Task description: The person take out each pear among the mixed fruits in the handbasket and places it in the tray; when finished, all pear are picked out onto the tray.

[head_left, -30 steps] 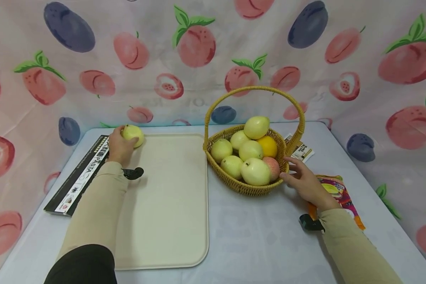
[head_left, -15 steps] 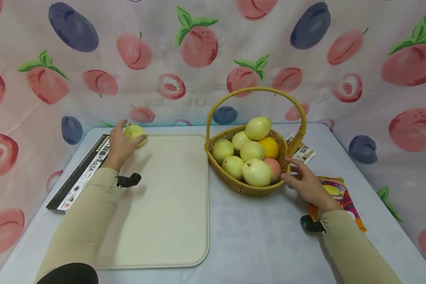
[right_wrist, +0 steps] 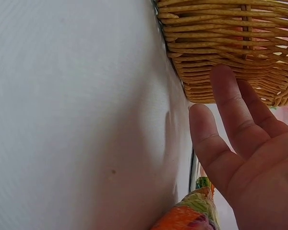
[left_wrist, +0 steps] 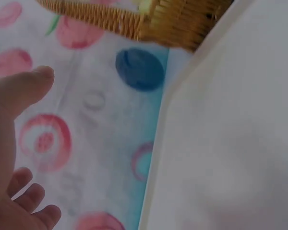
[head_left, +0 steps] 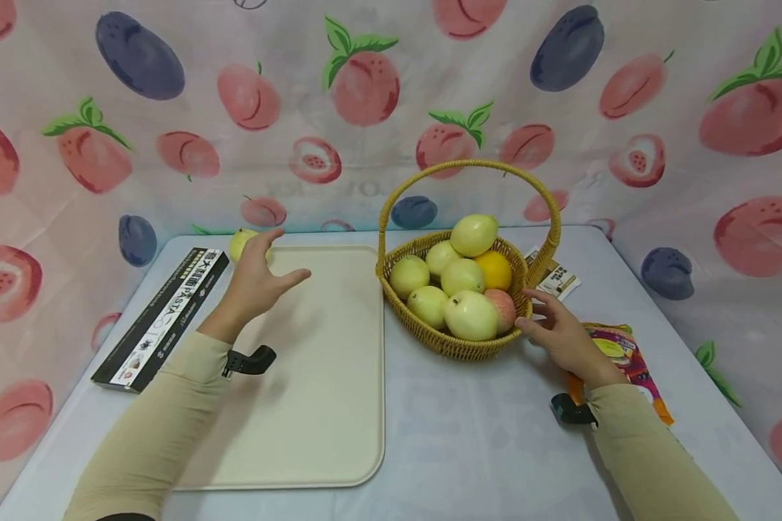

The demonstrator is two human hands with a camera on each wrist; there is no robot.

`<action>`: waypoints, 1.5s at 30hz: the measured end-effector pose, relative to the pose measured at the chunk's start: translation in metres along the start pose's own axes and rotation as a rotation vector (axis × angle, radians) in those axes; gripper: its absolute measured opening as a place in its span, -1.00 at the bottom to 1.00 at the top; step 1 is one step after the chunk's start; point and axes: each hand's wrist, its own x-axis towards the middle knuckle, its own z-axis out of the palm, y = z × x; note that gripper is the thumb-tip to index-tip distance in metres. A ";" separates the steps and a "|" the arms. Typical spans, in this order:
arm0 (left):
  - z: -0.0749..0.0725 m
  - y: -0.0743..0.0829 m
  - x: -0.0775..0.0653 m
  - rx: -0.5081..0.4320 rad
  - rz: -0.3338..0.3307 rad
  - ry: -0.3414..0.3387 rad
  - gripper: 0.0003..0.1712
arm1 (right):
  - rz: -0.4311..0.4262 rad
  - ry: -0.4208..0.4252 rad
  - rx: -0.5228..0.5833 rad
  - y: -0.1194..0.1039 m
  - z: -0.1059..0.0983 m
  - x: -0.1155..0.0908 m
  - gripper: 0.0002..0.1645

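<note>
In the head view my left hand (head_left: 253,288) hovers over the far left part of the cream tray (head_left: 313,376), thumb and fingers spread with nothing between them. Behind its fingers, at the tray's far left corner, sits a round yellow-green fruit (head_left: 240,242), partly hidden by the hand. A wicker basket (head_left: 457,350) with a tall handle stands right of the tray. It holds several pale green fruits (head_left: 471,316), an orange (head_left: 493,270) and a reddish fruit (head_left: 502,310). My right hand (head_left: 568,344) has its fingertips at the basket's right side, the fingers (right_wrist: 230,103) nearly straight against the weave.
A long black pasta box (head_left: 163,318) lies along the tray's left edge. Right of the basket are a small brown-and-white packet (head_left: 557,281) and a colourful bag (head_left: 625,354), the bag partly under my right wrist. A fruit-print cloth (head_left: 365,145) hangs behind the table.
My left hand has let go of the yellow-green fruit at the tray's far left corner and moved right and toward me, fingers spread. The right hand has stayed at the basket.
</note>
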 end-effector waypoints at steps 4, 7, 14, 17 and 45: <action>0.009 0.015 -0.004 0.015 0.051 -0.044 -0.01 | -0.001 0.002 -0.001 0.000 0.001 0.000 -0.16; 0.016 0.024 -0.006 0.026 0.107 -0.083 -0.02 | 0.004 0.007 -0.005 0.000 0.001 0.000 -0.16; 0.041 0.050 -0.012 0.010 0.231 -0.168 -0.03 | 0.021 0.010 -0.007 0.000 0.001 0.000 -0.14; 0.054 0.059 -0.013 -0.007 0.267 -0.204 -0.04 | 0.023 0.010 -0.006 0.000 0.001 0.000 -0.13; 0.135 0.133 -0.006 -0.151 0.381 -0.501 -0.09 | 0.013 0.010 -0.005 0.000 0.001 -0.001 -0.15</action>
